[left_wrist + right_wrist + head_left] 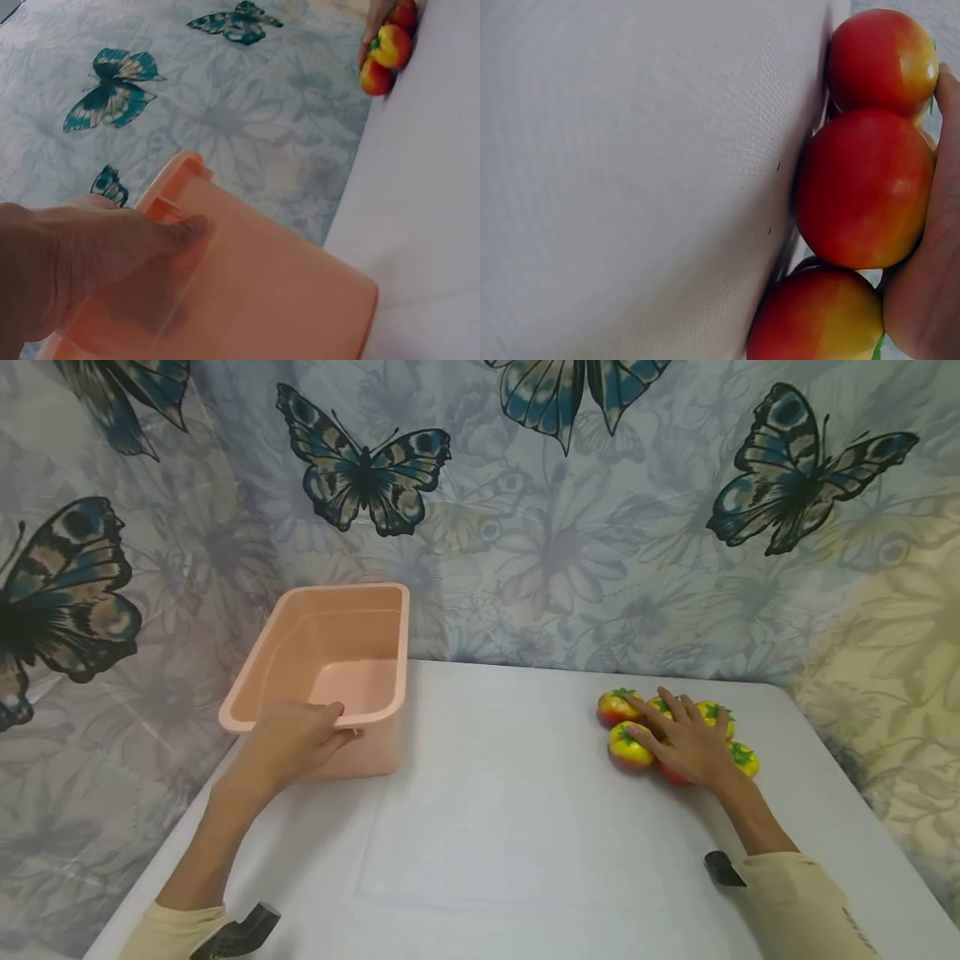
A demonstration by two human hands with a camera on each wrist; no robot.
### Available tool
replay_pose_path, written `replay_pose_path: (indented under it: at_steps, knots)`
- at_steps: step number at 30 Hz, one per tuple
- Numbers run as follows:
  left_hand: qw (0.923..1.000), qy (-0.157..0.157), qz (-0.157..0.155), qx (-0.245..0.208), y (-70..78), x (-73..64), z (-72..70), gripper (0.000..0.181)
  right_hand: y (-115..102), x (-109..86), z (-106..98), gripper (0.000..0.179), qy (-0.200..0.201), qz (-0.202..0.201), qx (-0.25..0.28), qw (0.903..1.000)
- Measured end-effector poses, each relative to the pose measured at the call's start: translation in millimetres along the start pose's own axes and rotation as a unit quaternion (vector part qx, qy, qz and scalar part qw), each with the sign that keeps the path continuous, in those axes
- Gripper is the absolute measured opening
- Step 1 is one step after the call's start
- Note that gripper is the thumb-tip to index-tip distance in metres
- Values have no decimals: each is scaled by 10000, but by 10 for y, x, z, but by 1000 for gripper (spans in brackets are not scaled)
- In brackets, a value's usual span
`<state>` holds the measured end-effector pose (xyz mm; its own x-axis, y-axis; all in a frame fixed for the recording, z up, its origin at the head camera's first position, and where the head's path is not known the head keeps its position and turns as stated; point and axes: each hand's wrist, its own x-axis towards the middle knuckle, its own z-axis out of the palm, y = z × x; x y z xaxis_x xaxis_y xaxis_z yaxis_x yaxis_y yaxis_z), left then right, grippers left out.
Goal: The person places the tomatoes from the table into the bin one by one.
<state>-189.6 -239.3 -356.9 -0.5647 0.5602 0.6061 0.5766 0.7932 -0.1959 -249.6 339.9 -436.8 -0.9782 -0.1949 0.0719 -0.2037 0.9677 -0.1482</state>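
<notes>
My left hand (288, 745) grips the near rim of a peach plastic tub (378, 750) at the left of the table. In the left wrist view the thumb lies along the outer wall of the tub (277, 277), just below its lip. My right hand (693, 745) rests with fingers spread over a cluster of red-and-yellow tomatoes (630, 745) with green tops. It hides part of the cluster. Seen from the right wrist, three tomatoes (864, 187) sit in a row, with the palm (926, 300) right against them.
Both hands work over a white table (510, 827). Behind it hangs a grey-blue cloth (555, 560) with butterflies and flowers. The tub stands near the table's back left edge, the tomatoes towards the back right. A dark strap piece (243, 931) shows at the left sleeve.
</notes>
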Motion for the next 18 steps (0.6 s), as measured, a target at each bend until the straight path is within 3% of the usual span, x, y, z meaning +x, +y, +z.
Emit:
replay_pose_path:
  at_steps: [3, 10, 18]
  knots:
    - [9998, 97, 43, 188, 141, 64, 37, 57, -13, 28, 11, 73, -50, 17, -5, 10000]
    - [9988, -112, -76, 461, 435, 231, 105, 47, -33, 51, -7, 75, -57, 77, -37, 9999]
    - [9988, -251, 236, 356, 763, 415, 167, 47, -41, 49, 1, 75, -99, 111, -30, 9999]
